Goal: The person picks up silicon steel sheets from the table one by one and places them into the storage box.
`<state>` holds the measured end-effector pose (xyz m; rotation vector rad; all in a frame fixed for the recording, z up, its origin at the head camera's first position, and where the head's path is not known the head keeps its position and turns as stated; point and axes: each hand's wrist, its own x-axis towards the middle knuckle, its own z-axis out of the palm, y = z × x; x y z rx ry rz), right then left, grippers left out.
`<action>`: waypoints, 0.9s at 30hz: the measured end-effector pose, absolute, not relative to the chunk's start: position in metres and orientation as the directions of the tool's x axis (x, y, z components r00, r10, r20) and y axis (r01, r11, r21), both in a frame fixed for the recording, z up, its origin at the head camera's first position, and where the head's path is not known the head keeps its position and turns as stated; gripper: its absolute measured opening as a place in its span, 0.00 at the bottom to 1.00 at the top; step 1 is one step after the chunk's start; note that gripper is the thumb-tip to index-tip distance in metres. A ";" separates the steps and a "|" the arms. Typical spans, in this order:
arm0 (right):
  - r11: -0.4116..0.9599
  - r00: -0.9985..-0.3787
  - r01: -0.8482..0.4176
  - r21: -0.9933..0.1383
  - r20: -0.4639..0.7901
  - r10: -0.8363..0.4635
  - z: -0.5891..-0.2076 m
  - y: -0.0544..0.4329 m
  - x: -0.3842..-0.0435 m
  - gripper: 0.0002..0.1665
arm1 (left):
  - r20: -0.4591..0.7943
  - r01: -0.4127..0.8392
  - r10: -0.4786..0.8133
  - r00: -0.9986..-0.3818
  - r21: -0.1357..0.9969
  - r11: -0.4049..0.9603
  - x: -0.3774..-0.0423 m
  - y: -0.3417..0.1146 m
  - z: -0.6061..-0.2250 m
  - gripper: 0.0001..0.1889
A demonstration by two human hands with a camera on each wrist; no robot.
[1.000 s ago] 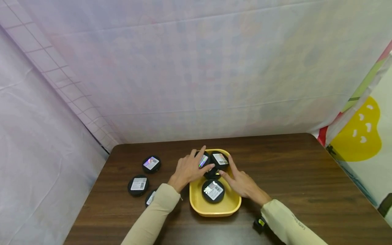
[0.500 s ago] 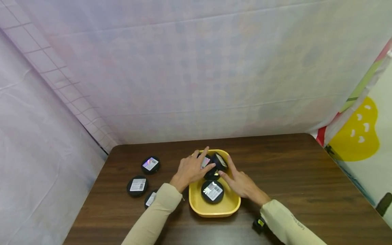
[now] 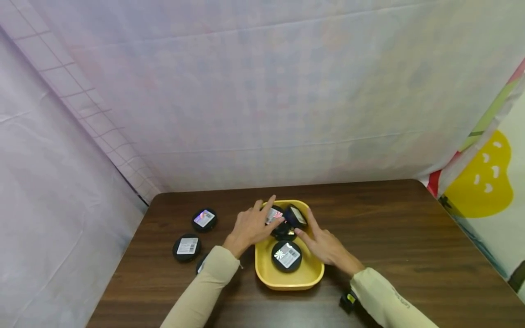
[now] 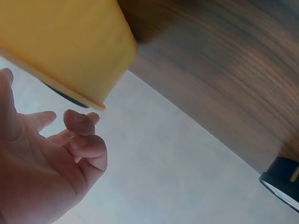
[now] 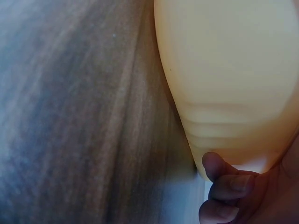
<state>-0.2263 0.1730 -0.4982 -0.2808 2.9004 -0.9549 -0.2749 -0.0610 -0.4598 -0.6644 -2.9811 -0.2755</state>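
A yellow plastic basin [image 3: 289, 280] stands on the table. Toward its far end, several flat, round black cases with white labels crowd together. One black case [image 3: 296, 216] leans on edge by the right rim; another case [image 3: 286, 256] lies label-up nearer the front. My left hand [image 3: 250, 228] reaches over the left rim, fingers spread and thumb across the left case [image 3: 275, 215]; whether it touches is unclear. Over the right rim, my right hand [image 3: 326, 243] has index finger and thumb extended beside the leaning case, while its other fingers [image 5: 222, 186] bend loosely outside the basin wall.
Left of the basin lie more black cases: a far case [image 3: 204, 219], a middle case [image 3: 186, 247], and one partly under the left sleeve. A small black object [image 3: 348, 300] with a yellow-green patch sits by the right sleeve. White cloth [image 3: 262, 114] hangs behind the table [image 3: 389, 228].
The case by the right rim went from lying label-up to leaning on edge. The left case's label has shifted slightly beneath my left hand. Both hands stay nearly in place.
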 end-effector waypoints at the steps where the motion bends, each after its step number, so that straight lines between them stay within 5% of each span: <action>1: 0.790 -0.981 -0.148 -0.595 -0.015 -0.195 -0.499 0.173 -0.226 0.50 | 0.119 0.428 0.413 -0.903 0.156 0.890 -0.274 -0.063 -0.459 0.40; 27: 0.783 -0.978 -0.163 -0.600 -0.005 -0.208 -0.500 0.174 -0.228 0.50 | 0.237 0.362 0.325 -0.916 0.131 0.923 -0.261 -0.118 -0.453 0.38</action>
